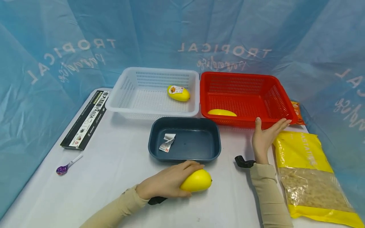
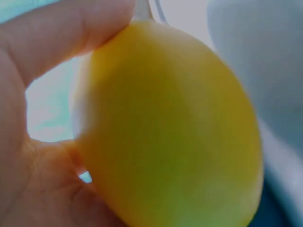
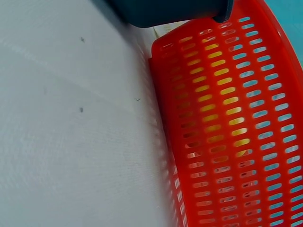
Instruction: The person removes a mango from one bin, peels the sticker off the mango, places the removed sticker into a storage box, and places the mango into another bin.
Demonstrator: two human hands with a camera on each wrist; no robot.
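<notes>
In the head view my left hand (image 1: 171, 180) grips a yellow mango (image 1: 198, 181) just in front of the dark blue tray (image 1: 184, 159). The left wrist view shows the same mango (image 2: 170, 127) filling the picture, with the fingers (image 2: 66, 33) round one side of it. At the front edge of the red basket (image 1: 245, 122) is my right hand (image 1: 263, 137), its fingers spread and holding nothing. One mango (image 1: 222, 112) lies in the red basket, partly hidden by the front wall. Another mango (image 1: 179, 93), bearing a white label, lies in the white basket (image 1: 151, 111).
A crumpled label (image 1: 167, 142) lies in the blue tray. To the left are a black pasta box (image 1: 85, 120) and a purple lollipop (image 1: 62, 169). On the right lie a yellow pasta bag (image 1: 310, 177) and an orange packet (image 1: 297, 112). Blue curtain (image 1: 159, 31) encloses the table.
</notes>
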